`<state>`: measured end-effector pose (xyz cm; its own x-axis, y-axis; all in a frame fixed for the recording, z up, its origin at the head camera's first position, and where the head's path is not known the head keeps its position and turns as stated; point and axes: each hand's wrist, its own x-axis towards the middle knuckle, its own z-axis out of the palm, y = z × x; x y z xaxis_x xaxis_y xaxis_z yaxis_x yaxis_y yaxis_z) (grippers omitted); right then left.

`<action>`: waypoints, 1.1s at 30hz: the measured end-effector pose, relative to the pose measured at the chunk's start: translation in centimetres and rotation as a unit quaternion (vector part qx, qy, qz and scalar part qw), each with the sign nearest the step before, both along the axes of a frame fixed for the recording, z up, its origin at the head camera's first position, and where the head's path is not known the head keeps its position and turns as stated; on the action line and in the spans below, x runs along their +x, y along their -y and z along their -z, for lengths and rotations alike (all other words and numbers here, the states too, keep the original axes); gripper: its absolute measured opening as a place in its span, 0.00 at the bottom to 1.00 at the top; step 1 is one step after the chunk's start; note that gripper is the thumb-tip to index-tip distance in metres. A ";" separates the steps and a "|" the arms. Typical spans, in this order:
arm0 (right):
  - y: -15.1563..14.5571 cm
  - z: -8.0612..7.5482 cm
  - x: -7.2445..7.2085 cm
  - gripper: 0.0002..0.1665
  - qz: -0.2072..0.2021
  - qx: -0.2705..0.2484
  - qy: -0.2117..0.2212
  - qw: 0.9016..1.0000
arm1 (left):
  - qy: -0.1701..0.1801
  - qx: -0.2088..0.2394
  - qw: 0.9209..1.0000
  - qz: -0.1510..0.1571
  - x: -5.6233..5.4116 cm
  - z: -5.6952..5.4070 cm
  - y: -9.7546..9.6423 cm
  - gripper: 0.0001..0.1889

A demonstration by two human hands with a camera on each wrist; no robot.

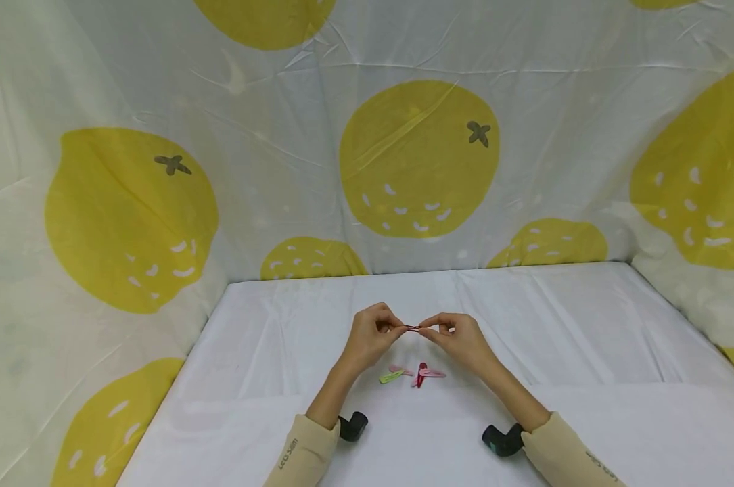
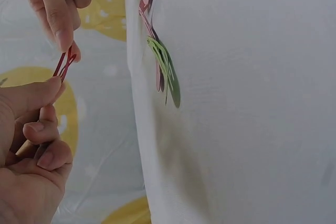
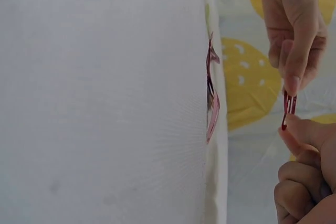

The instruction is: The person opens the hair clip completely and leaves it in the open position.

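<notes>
A dark red snap hair clip (image 1: 412, 329) is held above the table between both hands. My left hand (image 1: 371, 336) pinches one end of it with thumb and forefinger; my right hand (image 1: 461, 339) pinches the other end the same way. In the left wrist view the red clip (image 2: 65, 65) shows its thin prongs spread slightly apart. The right wrist view shows the clip (image 3: 289, 107) between the two sets of fingertips. Below the hands lie a green hair clip (image 1: 391, 377), a red one (image 1: 422, 369) and pink ones (image 1: 433, 373), some overlapping.
A white cloth covers the table (image 1: 251, 358). Behind and beside it hangs a pale curtain (image 1: 293, 149) printed with yellow lemons. A black wrist camera (image 1: 353, 427) sits by the left forearm, another black camera (image 1: 502, 440) by the right.
</notes>
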<state>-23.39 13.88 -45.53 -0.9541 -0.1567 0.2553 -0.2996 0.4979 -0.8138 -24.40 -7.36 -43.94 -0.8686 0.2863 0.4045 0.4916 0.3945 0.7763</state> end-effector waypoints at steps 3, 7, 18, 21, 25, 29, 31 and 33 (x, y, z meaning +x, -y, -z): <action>-0.1 0.0 0.0 0.06 -0.003 -0.005 -0.003 1.000 | 0.000 0.004 1.000 0.000 0.0 0.1 0.0 0.04; -0.1 0.1 0.0 0.06 0.006 -0.008 -0.009 1.000 | 0.004 0.008 1.000 0.002 -0.1 0.1 0.1 0.04; 0.0 0.1 -0.1 0.04 0.025 -0.012 0.022 0.999 | 0.011 0.002 1.000 -0.003 -0.2 0.4 0.1 0.03; -0.1 0.2 -0.1 0.04 0.026 -0.013 0.039 0.999 | 0.019 -0.009 1.000 -0.002 -0.2 0.4 0.2 0.02; -0.2 0.5 -0.2 0.06 0.020 -0.020 0.057 0.998 | 0.017 -0.034 0.999 -0.002 -0.3 0.4 0.3 0.02; -0.3 0.7 -0.3 0.10 0.006 -0.064 0.100 0.993 | 0.023 -0.050 0.998 -0.014 -0.4 0.4 0.3 0.03; -0.3 0.8 -0.3 0.12 0.005 -0.087 0.125 0.988 | 0.026 -0.057 0.998 -0.027 -0.3 0.4 0.2 0.02; -0.2 0.9 -0.3 0.13 0.007 -0.100 0.144 0.984 | 0.029 -0.062 0.997 -0.041 -0.2 0.4 0.1 0.02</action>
<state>-23.68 14.12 -46.39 -0.9931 -0.1172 -0.0014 -0.0366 0.3212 -0.9463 -24.62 -7.50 -44.36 -0.9123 0.2576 0.3182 0.4087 0.5271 0.7451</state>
